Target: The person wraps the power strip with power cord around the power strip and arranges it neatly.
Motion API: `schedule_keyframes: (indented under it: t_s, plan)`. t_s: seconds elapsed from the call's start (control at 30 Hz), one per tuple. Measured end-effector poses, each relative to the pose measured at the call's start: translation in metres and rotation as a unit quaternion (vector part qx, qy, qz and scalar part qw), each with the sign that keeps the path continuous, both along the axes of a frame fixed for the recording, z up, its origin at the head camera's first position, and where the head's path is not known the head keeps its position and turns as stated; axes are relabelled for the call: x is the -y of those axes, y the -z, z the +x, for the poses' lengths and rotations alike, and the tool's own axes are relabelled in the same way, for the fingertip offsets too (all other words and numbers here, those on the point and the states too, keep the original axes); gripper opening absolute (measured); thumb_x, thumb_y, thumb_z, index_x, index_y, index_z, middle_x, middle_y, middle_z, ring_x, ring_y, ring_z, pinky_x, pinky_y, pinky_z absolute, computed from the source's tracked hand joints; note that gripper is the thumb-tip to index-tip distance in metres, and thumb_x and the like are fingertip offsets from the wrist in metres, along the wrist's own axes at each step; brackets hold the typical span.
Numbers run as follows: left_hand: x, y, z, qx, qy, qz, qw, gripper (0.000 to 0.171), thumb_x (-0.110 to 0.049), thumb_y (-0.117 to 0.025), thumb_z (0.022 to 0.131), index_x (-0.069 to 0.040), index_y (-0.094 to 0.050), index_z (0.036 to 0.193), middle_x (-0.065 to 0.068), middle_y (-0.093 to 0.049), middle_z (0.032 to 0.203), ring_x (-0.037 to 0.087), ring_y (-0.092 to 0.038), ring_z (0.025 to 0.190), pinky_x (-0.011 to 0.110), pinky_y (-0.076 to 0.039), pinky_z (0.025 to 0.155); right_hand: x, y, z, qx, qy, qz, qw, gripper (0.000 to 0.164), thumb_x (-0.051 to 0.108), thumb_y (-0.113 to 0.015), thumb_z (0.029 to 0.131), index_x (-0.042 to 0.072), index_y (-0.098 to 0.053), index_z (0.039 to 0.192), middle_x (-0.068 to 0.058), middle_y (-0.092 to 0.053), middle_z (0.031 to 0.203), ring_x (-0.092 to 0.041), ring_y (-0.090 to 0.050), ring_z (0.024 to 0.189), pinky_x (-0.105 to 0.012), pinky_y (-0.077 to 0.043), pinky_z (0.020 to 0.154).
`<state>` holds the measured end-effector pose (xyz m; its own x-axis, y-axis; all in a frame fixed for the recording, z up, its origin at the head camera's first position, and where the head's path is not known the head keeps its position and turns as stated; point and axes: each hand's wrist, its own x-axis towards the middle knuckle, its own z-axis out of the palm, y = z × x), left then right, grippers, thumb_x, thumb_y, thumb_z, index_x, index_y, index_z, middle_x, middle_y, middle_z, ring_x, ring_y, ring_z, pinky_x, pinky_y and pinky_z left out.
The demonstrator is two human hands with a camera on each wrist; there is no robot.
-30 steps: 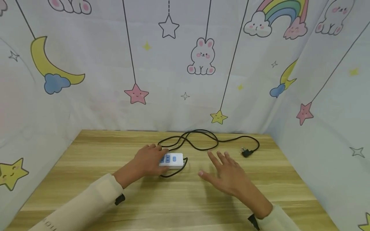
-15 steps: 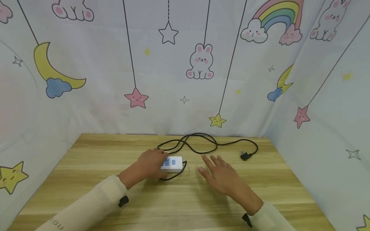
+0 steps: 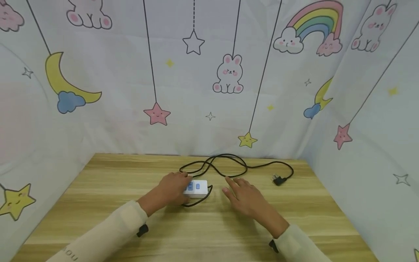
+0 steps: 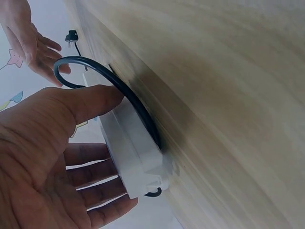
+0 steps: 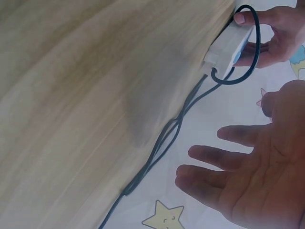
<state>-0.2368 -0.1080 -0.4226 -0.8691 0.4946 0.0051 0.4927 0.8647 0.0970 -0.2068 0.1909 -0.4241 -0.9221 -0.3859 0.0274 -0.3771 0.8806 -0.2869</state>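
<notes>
A white power strip [image 3: 200, 187] with blue sockets and a blue switch lies on the wooden table. My left hand [image 3: 171, 189] grips its left end, thumb along the near side and fingers over the far side, as the left wrist view shows on the strip's white casing [image 4: 131, 148]. The palm and fingers hide part of the sockets in the head view. To the right of the strip, my right hand [image 3: 247, 200] hovers over the table, fingers spread and holding nothing. A loop of black cord [image 5: 257, 43] curves from the strip's right end round its near side.
The rest of the black cord [image 3: 229, 155] lies in loose loops behind the strip, near the table's back edge. Its black plug [image 3: 279, 180] rests at the right, prongs pointing up and left. Patterned white curtains [image 3: 183, 83] enclose the table [image 3: 108, 203] at back and sides.
My right hand has drifted left, a little closer to the power strip. The left hand stays on the strip's left end. The head view has tilted slightly upward.
</notes>
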Motion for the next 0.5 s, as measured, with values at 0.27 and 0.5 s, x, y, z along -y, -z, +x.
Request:
schedule_keyframes:
  t_s: [0.27,0.5]
  plan:
    - [0.004,0.007,-0.001,-0.004,0.003,0.027,0.9996,0.055,-0.032,-0.094,0.092,-0.003,-0.072,0.134,0.014,-0.072,0.12,0.029,-0.069,0.102,0.054,-0.062,0.091,0.013,0.002,-0.017,-0.019,-0.024,0.015,0.999,0.058,0.042,-0.038,0.124,0.009,-0.05,0.17,-0.025,-0.058,0.165,-0.05,-0.053,0.156,-0.068,-0.045,0.125]
    - [0.004,0.01,-0.002,-0.009,0.003,0.049,0.9987,0.058,-0.03,-0.094,0.091,-0.004,-0.071,0.138,0.014,-0.071,0.124,0.032,-0.069,0.107,0.056,-0.062,0.095,0.022,0.002,-0.028,-0.048,-0.054,0.008,0.997,0.052,0.035,-0.04,0.124,0.013,-0.05,0.17,-0.022,-0.061,0.163,-0.048,-0.056,0.155,-0.067,-0.046,0.125]
